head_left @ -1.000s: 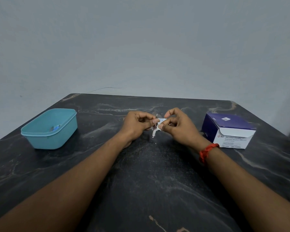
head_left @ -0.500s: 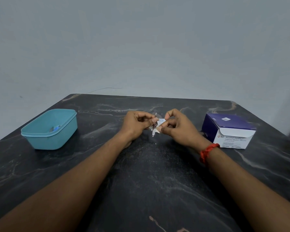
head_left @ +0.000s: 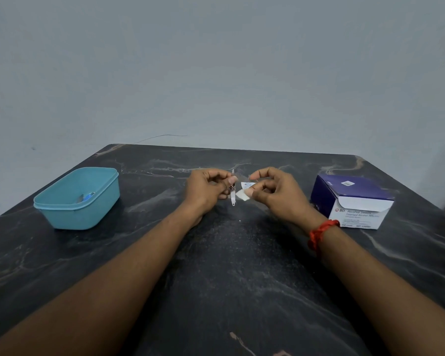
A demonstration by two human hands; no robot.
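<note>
Nail clipper [head_left: 233, 197] at frame centre, held above the dark marble table [head_left: 229, 278], hanging blade-end down from the left hand [head_left: 207, 192], which pinches its top between thumb and curled fingers. The right hand [head_left: 275, 194] pinches a white alcohol swab [head_left: 242, 194], with what looks like the torn wrapper [head_left: 247, 185] tucked just above it. The swab edge is just beside the clipper; I cannot tell if they touch. The hands are close together but not joined.

Risks, as a judgement:
- The clipper is held only by its top end, so a sideways wipe could swing it or pull it out of the pinch and onto the table.
- The swab is held by one corner and could fold or slip, so a bare fingertip meets the blade.
- The loose wrapper could drop.

Both forearms run in from the lower corners with the wrists raised off the table.

Alcohol swab box [head_left: 355, 201] at right, teal tub [head_left: 80, 214] at left, both well apart from the hands.
</note>
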